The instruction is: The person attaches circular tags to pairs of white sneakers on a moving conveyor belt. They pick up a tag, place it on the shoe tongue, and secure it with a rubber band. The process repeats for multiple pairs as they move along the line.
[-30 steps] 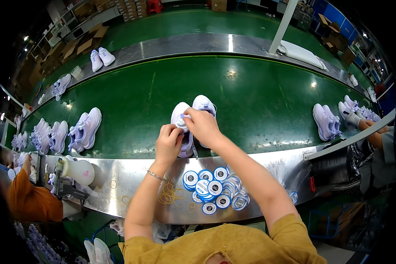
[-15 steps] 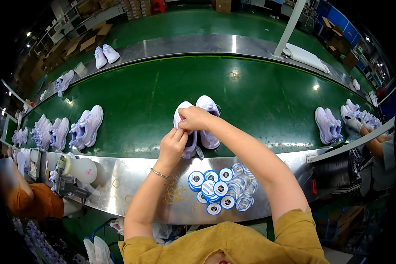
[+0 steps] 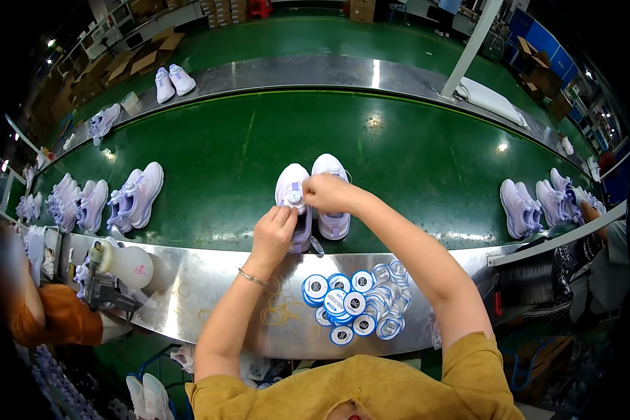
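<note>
A white and lilac sneaker (image 3: 291,178) stands toe-away on the green belt at the middle, its mate (image 3: 327,164) close on its right. My left hand (image 3: 274,228) is at the near left side of the left sneaker, its fingertips pinched together by the tongue and opening. My right hand (image 3: 329,194) reaches across above the right sneaker, fingers curled closed beside the left sneaker's laces. A small pale round piece shows on those laces, between my hands. Whatever either hand pinches is too small to make out. A small tag hangs near the heels.
Round white tags with blue rims (image 3: 354,302) are heaped on the metal ledge (image 3: 210,280), beside loose tan elastic bands (image 3: 285,308). A white-bottled device (image 3: 129,267) stands left. More sneakers (image 3: 143,196) sit on the belt to the left and right (image 3: 518,208). Other people sit at both sides.
My right hand has shifted slightly right, away from my left fingertips, uncovering the left sneaker's laces. The left hand stays nearly in place. At the far right, a gloved hand has left the shoes.
</note>
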Available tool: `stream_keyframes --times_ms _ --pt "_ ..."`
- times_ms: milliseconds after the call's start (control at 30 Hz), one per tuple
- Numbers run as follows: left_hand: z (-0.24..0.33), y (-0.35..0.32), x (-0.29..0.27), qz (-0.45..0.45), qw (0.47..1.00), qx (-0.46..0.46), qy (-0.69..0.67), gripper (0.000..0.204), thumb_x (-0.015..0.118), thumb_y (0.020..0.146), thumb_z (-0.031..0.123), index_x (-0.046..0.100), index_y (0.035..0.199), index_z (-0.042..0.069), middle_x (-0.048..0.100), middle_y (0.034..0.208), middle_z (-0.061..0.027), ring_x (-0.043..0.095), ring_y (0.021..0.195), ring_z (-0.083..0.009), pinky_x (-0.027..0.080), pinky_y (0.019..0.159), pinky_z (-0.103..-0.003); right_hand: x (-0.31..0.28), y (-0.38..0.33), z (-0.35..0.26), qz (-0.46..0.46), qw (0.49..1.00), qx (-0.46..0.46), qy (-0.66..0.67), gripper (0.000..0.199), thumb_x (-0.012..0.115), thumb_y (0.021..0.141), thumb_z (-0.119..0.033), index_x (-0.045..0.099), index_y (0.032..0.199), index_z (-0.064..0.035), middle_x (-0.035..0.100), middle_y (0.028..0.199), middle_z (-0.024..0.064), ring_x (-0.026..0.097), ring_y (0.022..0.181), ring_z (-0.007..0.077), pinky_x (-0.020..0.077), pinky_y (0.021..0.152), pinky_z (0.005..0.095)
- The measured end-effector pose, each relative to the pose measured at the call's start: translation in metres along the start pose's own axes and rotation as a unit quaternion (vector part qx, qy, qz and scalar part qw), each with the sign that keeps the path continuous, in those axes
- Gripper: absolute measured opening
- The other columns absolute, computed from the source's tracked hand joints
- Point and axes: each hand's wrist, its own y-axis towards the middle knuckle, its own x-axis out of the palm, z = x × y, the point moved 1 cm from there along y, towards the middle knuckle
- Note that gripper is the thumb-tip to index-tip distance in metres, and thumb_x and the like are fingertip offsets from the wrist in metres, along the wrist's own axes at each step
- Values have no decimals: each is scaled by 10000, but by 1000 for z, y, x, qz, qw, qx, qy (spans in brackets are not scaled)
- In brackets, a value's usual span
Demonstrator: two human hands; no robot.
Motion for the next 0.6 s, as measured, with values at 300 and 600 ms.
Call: stream_keyframes --times_ms 300,600 --pt "-2 2 -4 7 1000 -5 -4 260 581 696 39 615 943 -31 579 846 -102 580 766 -239 503 645 -328 11 1 -6 56 996 -37 52 377 640 806 -144 601 1158 -14 673 762 174 653 631 234 512 611 345" --pt "-6 1 -7 15 1000 -16 -4 264 583 689 40 616 942 -29 580 848 -103 584 776 -241 505 656 -329 21 1 -7 76 987 -27 137 371 657 784 -226 628 1096 -26 673 868 230 667 820 344 518 766 394"
